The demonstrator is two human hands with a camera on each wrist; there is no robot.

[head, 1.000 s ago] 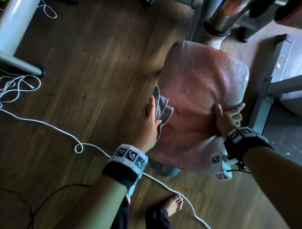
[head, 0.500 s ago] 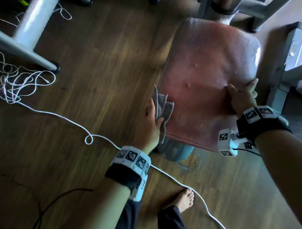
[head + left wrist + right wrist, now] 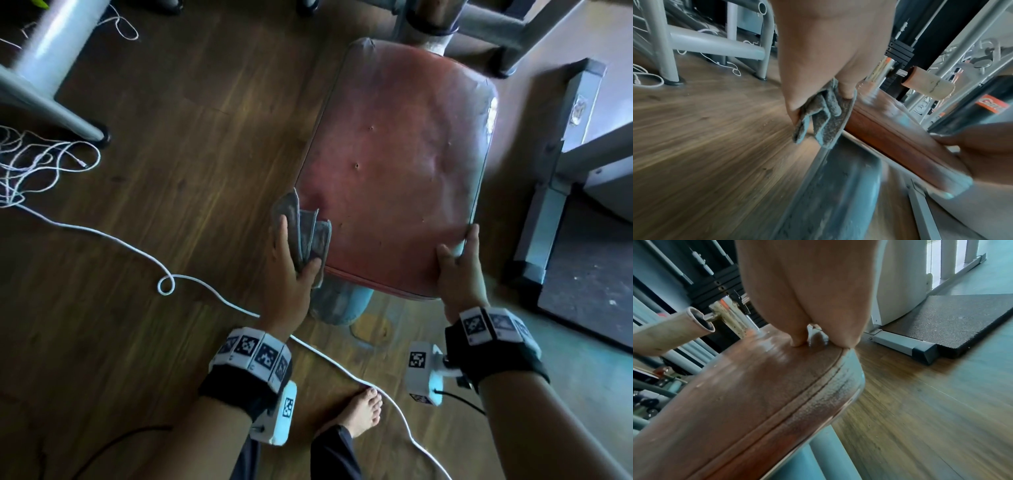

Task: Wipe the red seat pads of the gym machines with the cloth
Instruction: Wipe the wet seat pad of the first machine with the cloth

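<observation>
Floor [image 3: 171, 171]: dark wood planks under the seat pad.
Seat pad [image 3: 394, 178]: worn red vinyl with small pits — mounted on a grey post, grey machine frames around it.
Weight stack [image 3: 900, 48]: behind the pad; an orange label beside it, its white letters too blurred to read.
Cable [image 3: 205, 287]: white, looping over the floor left of the pad.
Left hand [image 3: 291, 274]: at the pad's near-left corner, thumb and fingers pinching the cloth.
Right hand [image 3: 459, 270]: at the pad's near-right corner — thumb on top, fingers along its side edge.
Cloth [image 3: 308, 233]: grey, folded, touching the pad's left edge.
</observation>
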